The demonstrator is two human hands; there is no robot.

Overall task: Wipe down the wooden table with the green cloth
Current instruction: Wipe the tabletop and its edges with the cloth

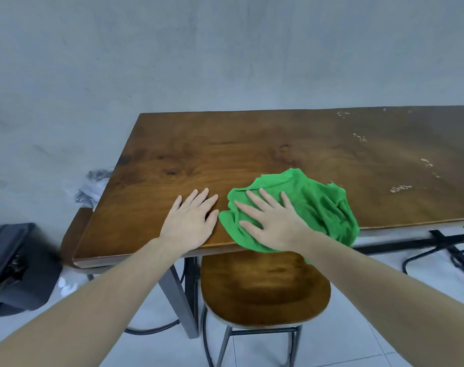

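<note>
Right hand [270, 223] lies flat, fingers straight and spread, pressing the crumpled green cloth [318, 207] onto the wooden tabletop [225, 149] near its front edge. Most of the cloth bunches beyond and to the right of that hand, with one fold hanging over the edge. Just to its left, the left hand [191, 223] rests palm-down on bare wood, fingers straight, holding nothing. Whitish specks [400, 188] mark the tabletop further right. Below the hands stands a wooden stool [262, 292].
</note>
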